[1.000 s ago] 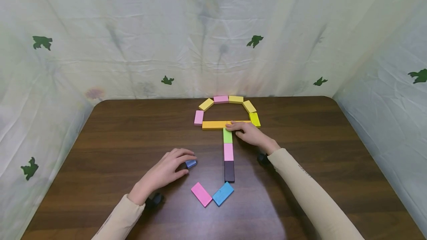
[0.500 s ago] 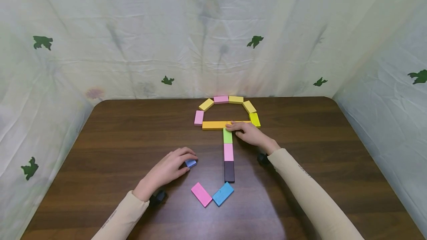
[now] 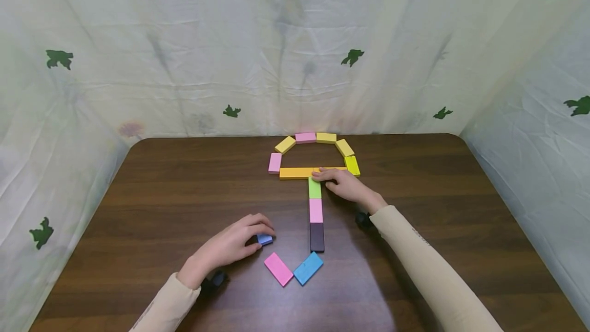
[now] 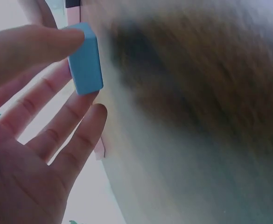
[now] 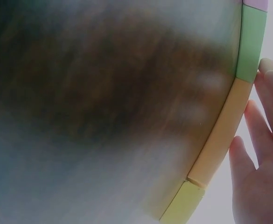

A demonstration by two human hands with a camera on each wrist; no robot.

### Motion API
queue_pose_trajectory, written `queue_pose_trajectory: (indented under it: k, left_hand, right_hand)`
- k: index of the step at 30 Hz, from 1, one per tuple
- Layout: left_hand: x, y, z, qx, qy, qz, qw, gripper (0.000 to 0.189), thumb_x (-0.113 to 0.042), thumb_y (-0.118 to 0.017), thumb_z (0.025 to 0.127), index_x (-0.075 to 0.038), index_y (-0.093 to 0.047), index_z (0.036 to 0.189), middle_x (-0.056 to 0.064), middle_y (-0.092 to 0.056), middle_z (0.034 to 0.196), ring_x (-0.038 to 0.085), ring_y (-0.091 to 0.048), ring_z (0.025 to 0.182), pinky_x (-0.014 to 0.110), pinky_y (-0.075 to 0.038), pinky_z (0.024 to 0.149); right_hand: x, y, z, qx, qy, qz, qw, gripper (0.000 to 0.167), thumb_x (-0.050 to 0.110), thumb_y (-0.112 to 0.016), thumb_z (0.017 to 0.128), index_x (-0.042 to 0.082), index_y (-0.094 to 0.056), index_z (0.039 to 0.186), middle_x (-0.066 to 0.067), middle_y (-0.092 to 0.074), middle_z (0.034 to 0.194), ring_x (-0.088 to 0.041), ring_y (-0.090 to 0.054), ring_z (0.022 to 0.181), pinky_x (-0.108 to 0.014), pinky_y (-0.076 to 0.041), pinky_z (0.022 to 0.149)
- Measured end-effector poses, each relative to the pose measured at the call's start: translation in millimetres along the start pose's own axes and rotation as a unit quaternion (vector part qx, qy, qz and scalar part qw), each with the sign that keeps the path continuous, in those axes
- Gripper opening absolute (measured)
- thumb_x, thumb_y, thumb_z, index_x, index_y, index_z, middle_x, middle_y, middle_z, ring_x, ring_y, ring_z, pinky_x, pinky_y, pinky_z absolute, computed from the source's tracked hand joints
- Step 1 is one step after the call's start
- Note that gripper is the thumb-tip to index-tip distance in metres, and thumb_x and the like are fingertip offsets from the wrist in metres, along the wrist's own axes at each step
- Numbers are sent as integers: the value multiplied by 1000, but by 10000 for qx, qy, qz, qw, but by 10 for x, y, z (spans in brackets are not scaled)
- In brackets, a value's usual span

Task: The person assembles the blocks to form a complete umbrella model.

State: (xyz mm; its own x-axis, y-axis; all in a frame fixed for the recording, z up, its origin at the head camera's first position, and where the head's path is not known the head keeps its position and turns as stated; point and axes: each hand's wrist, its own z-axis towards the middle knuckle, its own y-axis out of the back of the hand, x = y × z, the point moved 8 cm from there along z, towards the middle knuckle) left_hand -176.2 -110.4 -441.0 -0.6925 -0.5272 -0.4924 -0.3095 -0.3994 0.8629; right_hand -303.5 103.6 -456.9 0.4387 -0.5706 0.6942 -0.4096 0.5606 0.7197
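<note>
My left hand (image 3: 232,242) pinches a small blue block (image 3: 265,240) between thumb and fingers, left of the row of blocks. In the left wrist view the thumb lies over one end of that blue block (image 4: 86,63), and the other fingers are spread. My right hand (image 3: 344,184) rests with extended fingers on the right one of two orange blocks (image 3: 296,173), partly hiding it. Its fingertips reach the join with a green block (image 3: 314,188). Below the green block run a pink block (image 3: 315,210) and a black block (image 3: 317,237).
A bright blue block (image 3: 308,268) and a hot-pink block (image 3: 278,269) form a slanted V at the lower end. Yellow and pink blocks, including a yellow block (image 3: 325,138), arch above the orange bar near the back edge of the wooden table (image 3: 184,183). A curtain (image 3: 193,55) hangs behind.
My left fingers close in on the blue block, and then the hand and block shift toward me, nearer the hot-pink block. My right hand stays where it was.
</note>
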Motion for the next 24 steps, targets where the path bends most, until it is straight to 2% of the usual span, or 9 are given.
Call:
queue_pose_trajectory:
  k: [4,12,24]
  left_hand:
    - [-48,-37,-18,163,-29,-34,9999,24,-7,-69,87,-11,-68,111,-2,-55,117,17,-52,107,36,-46,92]
    - [-78,-132,-59,597,111,-111,9981,28,-12,-70,88,-14,-68,115,1,-55,120,18,-52,109,34,-47,93]
    - [-81,-170,-95,594,-10,-63,9982,27,-13,-70,88,-18,-69,115,1,-54,124,18,-51,111,34,-46,93]
  right_hand:
    - [-16,-9,6,13,9,14,10000,41,-7,-47,93,5,-59,131,-6,-51,138,-22,-35,136,-41,-32,107]
    - [-36,-8,12,9,-42,74,10000,41,-6,-47,93,5,-59,130,-5,-52,138,-21,-35,136,-41,-31,107]
    - [-22,-7,9,-22,-4,57,10000,41,-7,-47,93,4,-58,131,-6,-52,138,-22,-35,136,-42,-32,107]
